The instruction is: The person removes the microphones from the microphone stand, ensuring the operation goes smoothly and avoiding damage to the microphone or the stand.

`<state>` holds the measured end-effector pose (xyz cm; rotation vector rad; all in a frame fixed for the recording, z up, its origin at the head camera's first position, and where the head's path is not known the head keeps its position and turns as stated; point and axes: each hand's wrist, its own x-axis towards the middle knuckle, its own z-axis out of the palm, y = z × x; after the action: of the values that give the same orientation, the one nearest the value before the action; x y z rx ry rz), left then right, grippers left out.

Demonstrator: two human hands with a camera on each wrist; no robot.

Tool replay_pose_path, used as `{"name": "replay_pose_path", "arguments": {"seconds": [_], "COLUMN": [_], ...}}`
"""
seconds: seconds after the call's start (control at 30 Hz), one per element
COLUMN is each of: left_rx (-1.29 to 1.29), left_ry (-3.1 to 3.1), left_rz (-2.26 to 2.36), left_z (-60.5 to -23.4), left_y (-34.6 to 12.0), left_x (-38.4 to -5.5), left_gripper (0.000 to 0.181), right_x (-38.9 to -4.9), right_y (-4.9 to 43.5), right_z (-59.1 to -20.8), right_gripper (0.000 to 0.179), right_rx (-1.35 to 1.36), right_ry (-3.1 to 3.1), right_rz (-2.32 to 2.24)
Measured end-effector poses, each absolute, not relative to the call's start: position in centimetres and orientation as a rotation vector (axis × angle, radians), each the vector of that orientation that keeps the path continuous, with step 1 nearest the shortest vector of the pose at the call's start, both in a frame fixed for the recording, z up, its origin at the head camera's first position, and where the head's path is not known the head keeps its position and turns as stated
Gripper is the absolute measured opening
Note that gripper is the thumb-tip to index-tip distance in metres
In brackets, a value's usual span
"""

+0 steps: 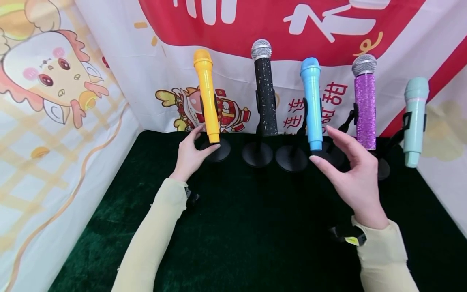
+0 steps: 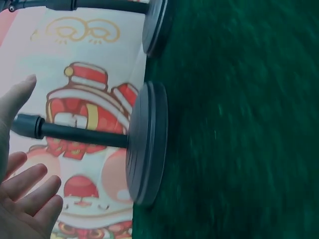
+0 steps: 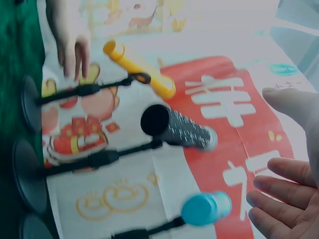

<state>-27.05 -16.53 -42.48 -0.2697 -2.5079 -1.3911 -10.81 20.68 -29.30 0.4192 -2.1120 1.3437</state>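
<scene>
Five, that is several, microphones stand in clips on black stands along the back of the table. My left hand (image 1: 189, 156) is beside the lower end of the yellow microphone (image 1: 208, 97), thumb and fingers spread. In the left wrist view its fingers are apart, around the stand's pole (image 2: 84, 135) without visibly gripping it. Near the bottom of the light blue microphone (image 1: 313, 105), my right hand (image 1: 355, 174) has thumb and fingers parted. The right wrist view shows that hand's fingers (image 3: 284, 196) extended with nothing between them. A black speckled microphone (image 1: 266, 97) stands between the yellow and blue ones.
Right of the blue one are a purple glittery microphone (image 1: 365, 109) and a mint green microphone (image 1: 415, 121). Round black bases (image 1: 257, 155) rest on the dark green cloth (image 1: 255, 227). A printed red and white backdrop (image 1: 233, 36) hangs close behind; a patterned cloth hangs at left.
</scene>
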Motion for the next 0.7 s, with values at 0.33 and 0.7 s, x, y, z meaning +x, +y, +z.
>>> {"name": "replay_pose_path", "arguments": {"seconds": [0.33, 0.7], "left_rx": [-0.243, -0.102], "left_ry": [-2.389, -2.383], "left_rz": [-1.494, -1.470], "left_z": [-42.8, -42.0], "left_y": [-14.1, -13.5], "left_x": [-28.7, -30.1], "left_gripper": [0.062, 0.034], "right_x": [-12.2, -13.6], "right_y": [17.9, 16.7], "right_z": [-30.2, -30.7], "right_gripper": [0.062, 0.057], "right_rx": [0.524, 0.526], "right_ry": [-2.084, -2.081], "right_rz": [1.480, 1.574]}}
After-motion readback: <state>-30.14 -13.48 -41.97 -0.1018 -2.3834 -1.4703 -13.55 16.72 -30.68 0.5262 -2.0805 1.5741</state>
